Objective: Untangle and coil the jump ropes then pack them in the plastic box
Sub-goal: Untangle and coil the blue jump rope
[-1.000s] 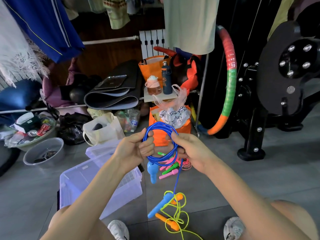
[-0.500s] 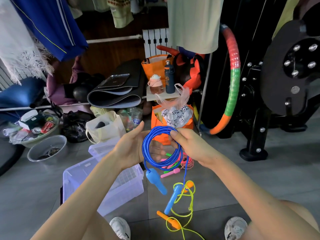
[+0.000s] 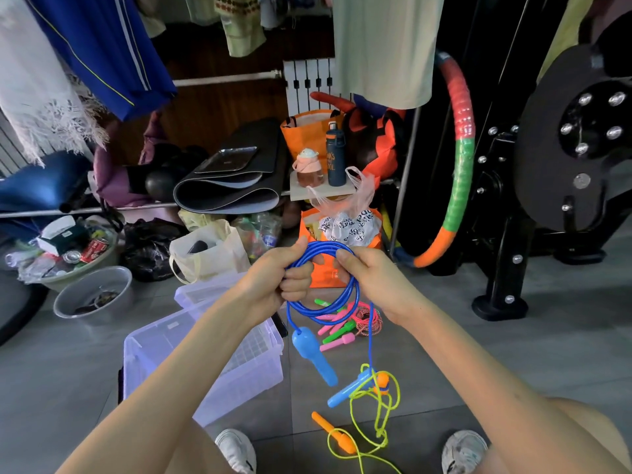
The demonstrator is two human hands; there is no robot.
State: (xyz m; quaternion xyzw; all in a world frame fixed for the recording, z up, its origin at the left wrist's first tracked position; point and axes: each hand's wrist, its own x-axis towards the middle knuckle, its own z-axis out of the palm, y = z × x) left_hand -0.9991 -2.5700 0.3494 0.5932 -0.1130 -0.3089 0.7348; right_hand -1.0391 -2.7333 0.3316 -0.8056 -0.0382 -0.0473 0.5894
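Right of box (image 3: 246, 378), rope (image 3: 321, 246) in hands (image 3: 273, 282) (image 3: 372, 278)

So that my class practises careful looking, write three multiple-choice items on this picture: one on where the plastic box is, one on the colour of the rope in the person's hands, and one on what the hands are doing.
1. Where is the plastic box?
A. On the shelf
B. On the floor, at the person's left
C. On the person's lap

2. What colour is the rope looped between the hands?
A. Yellow
B. Pink
C. Blue

3. What are the left hand and right hand doing?
A. Both grip the rope's coil
B. Only the left grips it
C. Both are open and off it

Answers:
1 B: the box rests on the grey tiles near the left shoe.
2 C: the loops are plainly blue.
3 A: fingers of both hands curl round the coil.
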